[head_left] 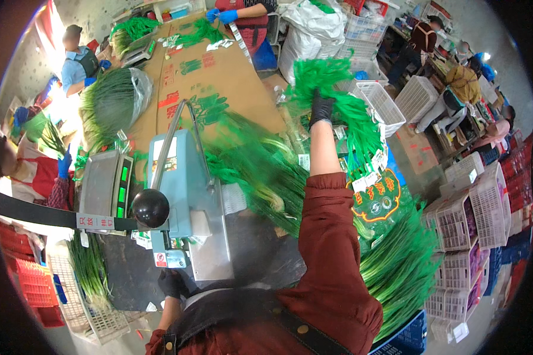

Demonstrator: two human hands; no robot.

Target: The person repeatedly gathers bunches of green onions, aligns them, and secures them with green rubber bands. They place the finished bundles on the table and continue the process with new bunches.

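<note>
My right hand (322, 108), in a black glove, reaches forward and grips a bunch of green mesh netting (359, 120). White tags (367, 181) hang at the netting's lower ends. Low in front of my body, my gloved left hand (173, 283) is beside the base of a blue-grey bench machine (177, 164); its fingers are too dark to make out. The machine has a metal lever with a black ball knob (150, 208). Between the machine and my right arm lie green onions (266, 177), partly blurred, with pale root ends. More green onions (395, 275) lie to the right of my sleeve.
Left of the machine is a digital scale (100, 186); bagged green onions (111, 102) lie beyond it. Printed cardboard (222, 66) covers the far table. White plastic crates (377, 102) stand at right, a blue crate (404, 337) near my elbow. Several gloved co-workers surround the table.
</note>
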